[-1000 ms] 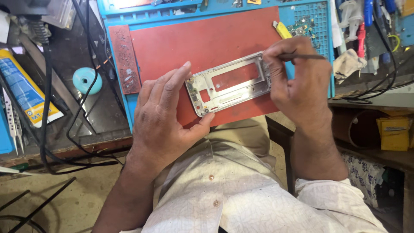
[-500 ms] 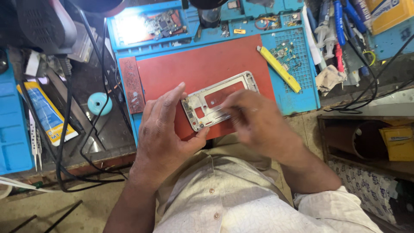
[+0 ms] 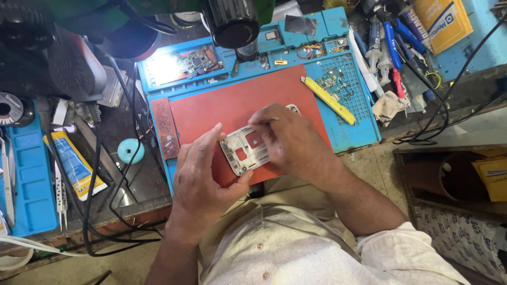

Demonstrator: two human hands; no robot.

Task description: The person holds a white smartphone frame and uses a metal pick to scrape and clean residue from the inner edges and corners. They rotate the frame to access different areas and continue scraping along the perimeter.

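Head view: the person's left hand (image 3: pixel 203 177) grips a silver phone mid-frame (image 3: pixel 247 152) by its near-left end, thumb along the lower edge, fingers curled up behind the far edge, i.e. closed on the frame. Right hand (image 3: pixel 288 138) lies over the frame's right half w/ fingers bent down onto it; fingertips are bunched together, but whether they pinch a tool or a small part can't be told (hidden under the hand). The frame is held tilted, just above the near edge of a red work mat (image 3: pixel 237 108), which lies on a blue repair mat (image 3: pixel 359 126).

Around it: a yellow flat tool (image 3: pixel 327 100) lies diagonally across the red/blue border, right of the hands. A green circuit board (image 3: pixel 196 60) sits in the blue mat's back-left tray under bright light. A black microscope barrel (image 3: pixel 231 22) hangs over the back of the mat. Left of the mats: a small teal round item (image 3: pixel 130 150), black cables (image 3: pixel 97 174), tweezers (image 3: pixel 59 198) on a blue side tray (image 3: pixel 29 174).
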